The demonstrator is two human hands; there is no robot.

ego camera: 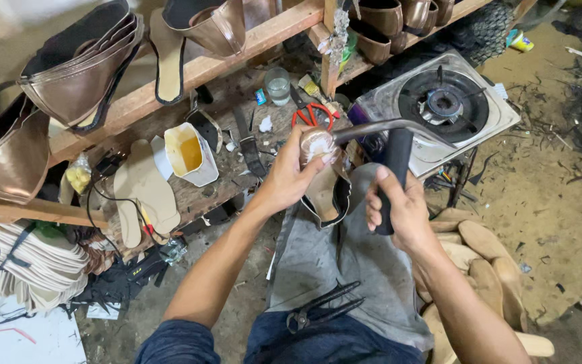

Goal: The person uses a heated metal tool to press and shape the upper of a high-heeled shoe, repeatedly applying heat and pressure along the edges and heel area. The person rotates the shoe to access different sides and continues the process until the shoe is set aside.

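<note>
The bronze shoe upper (pixel 323 176) sits on a last over the person's lap, its toe partly drawn over and the rest of the edge hanging loose, so the shaping looks underway rather than finished. The left hand (pixel 291 176) clasps its toe end; the right hand (pixel 399 210) closes round the black handle of a bent metal tool (pixel 389 138) touching it. Pliers (pixel 321 307) lie on the lap; finished uppers (pixel 82 67) wait on the wooden shelf (pixel 190 74).

A bronze metallic shoe upper (pixel 323 176) is seen on a grey cloth (pixel 345 256). Left of it, a white container (pixel 193 154) with orange-yellow liquid, possibly glue. Red-handled scissors (pixel 312 114) above it. A black tool handle (pixel 393 176) to its right.
</note>
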